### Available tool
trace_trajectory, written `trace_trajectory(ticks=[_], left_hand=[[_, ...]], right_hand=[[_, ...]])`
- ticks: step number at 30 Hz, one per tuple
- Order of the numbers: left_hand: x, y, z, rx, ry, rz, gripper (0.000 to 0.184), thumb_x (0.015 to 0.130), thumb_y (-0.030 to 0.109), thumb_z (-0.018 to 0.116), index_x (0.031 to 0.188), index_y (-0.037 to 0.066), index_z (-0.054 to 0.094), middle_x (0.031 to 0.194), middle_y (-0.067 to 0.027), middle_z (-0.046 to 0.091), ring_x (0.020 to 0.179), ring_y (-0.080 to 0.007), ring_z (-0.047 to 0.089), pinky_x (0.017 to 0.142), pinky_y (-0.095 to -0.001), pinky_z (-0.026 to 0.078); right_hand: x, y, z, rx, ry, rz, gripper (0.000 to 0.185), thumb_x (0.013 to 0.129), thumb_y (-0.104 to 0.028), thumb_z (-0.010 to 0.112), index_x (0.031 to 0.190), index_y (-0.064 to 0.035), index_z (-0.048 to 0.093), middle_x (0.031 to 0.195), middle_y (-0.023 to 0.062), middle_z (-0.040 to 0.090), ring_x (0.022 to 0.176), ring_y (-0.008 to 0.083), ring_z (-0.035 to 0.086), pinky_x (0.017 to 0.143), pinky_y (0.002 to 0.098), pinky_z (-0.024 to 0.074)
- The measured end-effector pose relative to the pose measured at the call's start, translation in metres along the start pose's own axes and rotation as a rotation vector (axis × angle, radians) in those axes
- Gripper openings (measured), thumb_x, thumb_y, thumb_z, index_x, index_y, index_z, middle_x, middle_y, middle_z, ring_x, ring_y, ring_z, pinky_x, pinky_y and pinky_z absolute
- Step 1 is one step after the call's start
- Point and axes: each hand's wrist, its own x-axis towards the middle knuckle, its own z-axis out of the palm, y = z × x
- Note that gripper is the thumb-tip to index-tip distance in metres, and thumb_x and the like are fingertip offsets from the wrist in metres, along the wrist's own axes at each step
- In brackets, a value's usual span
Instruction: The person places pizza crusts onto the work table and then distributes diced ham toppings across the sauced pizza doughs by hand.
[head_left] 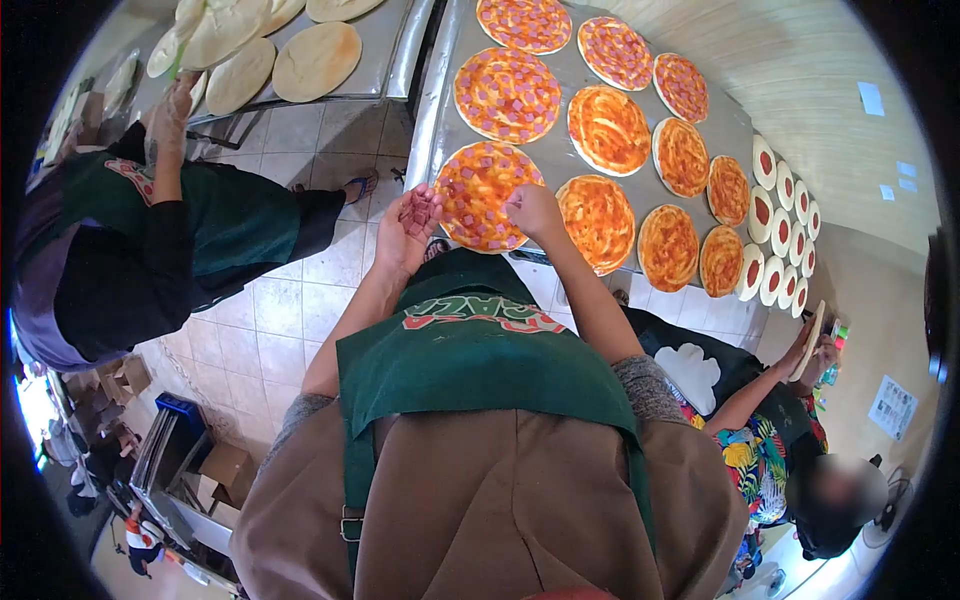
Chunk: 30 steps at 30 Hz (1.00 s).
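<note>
My left hand is cupped palm up at the near left edge of the metal table, with a small heap of diced ham in it. Just right of it lies a pizza with red sauce, pale cheese and scattered pink ham cubes. Over this pizza's right side is my right hand, its fingers curled together; what they hold is hidden. Beyond it sits another ham-topped pizza. A pizza with sauce and cheese only lies beside my right wrist.
More pizzas, some with ham, cover the metal table. Several bases with a red sauce spot stand at its right end. A co-worker handles plain bases at the left table. Another person on the right holds a base.
</note>
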Motion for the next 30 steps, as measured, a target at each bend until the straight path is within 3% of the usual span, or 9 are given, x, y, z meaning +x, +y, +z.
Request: trace_trajectory(ticks=[2,5,8,17,20,23,29,30], left_hand=[[-0.003,0.002,-0.001,0.001,0.008,0.011,0.026,0.096,0.020,0.045,0.108,0.000,0.057,0.101,-0.0088,0.063,0.099,-0.0194,0.063,0.092,-0.0319,0.052],[-0.005,0.006,-0.004,-0.006,-0.003,0.019,0.026,0.096,0.021,0.045,0.107,0.000,0.057,0.100,-0.0086,0.062,0.099,-0.0197,0.062,0.092,-0.0320,0.052],[-0.010,0.010,-0.001,-0.023,0.026,0.034,0.026,0.096,0.021,0.046,0.106,0.000,0.058,0.100,-0.0086,0.063,0.098,-0.0196,0.062,0.092,-0.0314,0.052],[-0.008,0.008,-0.002,-0.017,0.031,0.009,0.025,0.095,0.021,0.048,0.106,0.000,0.058,0.099,-0.0084,0.063,0.096,-0.0196,0.063,0.089,-0.0316,0.053],[-0.008,0.007,-0.005,-0.045,0.032,0.000,0.025,0.095,0.018,0.048,0.105,-0.001,0.059,0.100,-0.0105,0.065,0.099,-0.0220,0.063,0.092,-0.0341,0.052],[-0.011,0.007,-0.004,-0.040,0.017,0.015,0.025,0.095,0.019,0.048,0.104,-0.001,0.060,0.099,-0.0106,0.065,0.098,-0.0224,0.064,0.092,-0.0344,0.052],[-0.015,0.009,-0.006,-0.049,0.055,0.029,0.026,0.095,0.019,0.049,0.107,-0.001,0.060,0.100,-0.0109,0.066,0.099,-0.0225,0.064,0.092,-0.0350,0.052],[-0.014,0.009,-0.007,-0.050,0.049,0.027,0.027,0.095,0.019,0.049,0.108,-0.001,0.060,0.100,-0.0110,0.066,0.099,-0.0225,0.064,0.092,-0.0351,0.052]], right_hand=[[0.000,-0.012,-0.008,-0.111,0.013,0.034,0.008,0.078,-0.010,0.065,0.078,-0.0012,0.066,0.074,0.0106,0.069,0.064,0.0204,0.066,0.060,0.0321,0.0500],[-0.001,-0.019,-0.022,0.233,-0.097,0.243,0.013,0.075,-0.015,0.066,0.079,-0.0024,0.067,0.078,0.0144,0.068,0.074,0.0272,0.067,0.066,0.0381,0.0521],[0.006,0.011,-0.013,0.367,0.122,0.052,0.012,0.077,-0.014,0.067,0.081,-0.0032,0.069,0.078,0.0139,0.069,0.074,0.0251,0.068,0.066,0.0356,0.0525],[0.012,-0.014,-0.032,0.013,-0.025,0.164,0.015,0.074,-0.017,0.073,0.080,-0.0043,0.068,0.075,0.0134,0.067,0.068,0.0262,0.065,0.063,0.0370,0.0500],[0.018,-0.010,-0.021,-0.113,0.157,0.057,0.013,0.072,-0.015,0.074,0.076,-0.0056,0.065,0.074,0.0147,0.066,0.070,0.0293,0.064,0.063,0.0389,0.0492],[0.010,-0.020,-0.036,-0.037,0.128,0.049,0.016,0.076,-0.014,0.070,0.086,-0.0029,0.065,0.086,0.0131,0.069,0.077,0.0247,0.067,0.065,0.0366,0.0514],[0.023,0.013,-0.029,0.997,-0.091,0.194,0.018,0.084,-0.013,0.067,0.093,0.0024,0.066,0.079,0.0064,0.066,0.068,0.0105,0.062,0.060,0.0233,0.0497],[0.024,0.015,-0.027,0.967,-0.074,0.172,0.017,0.085,-0.012,0.067,0.092,0.0026,0.066,0.078,0.0061,0.066,0.067,0.0106,0.062,0.059,0.0233,0.0495]])
